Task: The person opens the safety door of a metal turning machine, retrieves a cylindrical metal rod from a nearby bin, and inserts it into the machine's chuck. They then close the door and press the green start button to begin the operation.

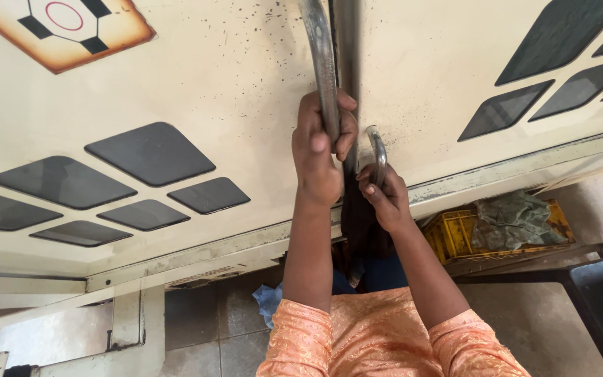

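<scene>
1. The landmark is the dark gap point(347, 63) between two cream cupboard doors, running up the middle of the view; places below are told from it.
2. Far left of the gap, the left door point(176, 91) carries an orange-edged diamond emblem point(61, 28) at its upper corner and, lower down, a cluster of dark grey diamond panels point(106, 188).
3. Below those panels, well left of the gap, a pale metal frame point(127, 328) meets a grey tiled floor point(218, 328).
4. Just left of the gap runs the left handle point(321, 49), a long curved steel bar fixed to the left door.
5. The left hand point(322, 150) is wrapped around the lower part of that bar, fingers curled tight about it, thumb side toward the gap.
6. Just right of the gap sits the right handle point(378, 150), of which only the curved lower end shows.
7. The right hand point(385, 199) grips that curve from below, fingers closed round it; it lies a little lower than the left hand and close beside it.
8. Both forearms lead down to orange patterned sleeves point(385, 342), under the gap.
9. Dark cloth point(364, 230) hangs in the gap's lower end between the wrists.
10. Right of the gap, the right door point(441, 77) bears more dark diamond panels point(553, 63).
11. Lower right, a yellow crate point(455, 237) holds a crumpled grey-green cloth point(514, 220).
</scene>
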